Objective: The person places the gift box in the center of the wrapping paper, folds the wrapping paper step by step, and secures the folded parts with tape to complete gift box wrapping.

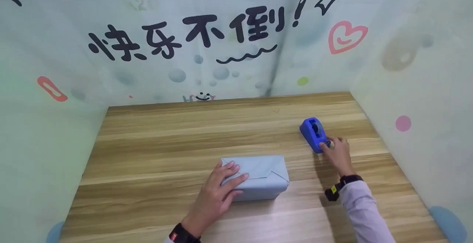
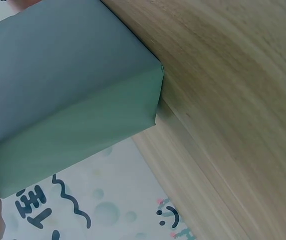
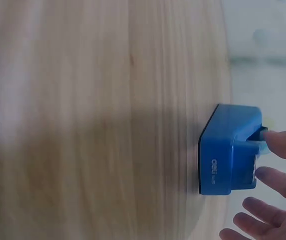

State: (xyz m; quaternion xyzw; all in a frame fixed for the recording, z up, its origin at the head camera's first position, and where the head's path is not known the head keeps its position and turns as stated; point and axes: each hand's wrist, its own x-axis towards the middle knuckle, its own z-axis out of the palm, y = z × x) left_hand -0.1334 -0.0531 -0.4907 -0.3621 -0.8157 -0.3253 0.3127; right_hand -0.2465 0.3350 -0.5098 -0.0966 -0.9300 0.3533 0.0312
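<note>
A box wrapped in pale blue paper (image 1: 260,187), with folded flaps showing on its upper face, sits on the wooden table. My left hand (image 1: 218,187) rests on its left part, fingers spread over the top and the thumb lower at the front side. The left wrist view shows the box (image 2: 72,90) up close. Farther right stands a blue tape dispenser (image 1: 311,132) with a roll of tape in it. My right hand (image 1: 339,156) is at its near end. In the right wrist view the thumb and index finger are apart beside the dispenser (image 3: 218,155), other fingers spread.
The wooden table (image 1: 159,136) is bounded by a printed backdrop (image 1: 147,80) behind, with dark lettering, and by pale walls on both sides. Black bands with small devices (image 1: 332,193) are worn on the wrists.
</note>
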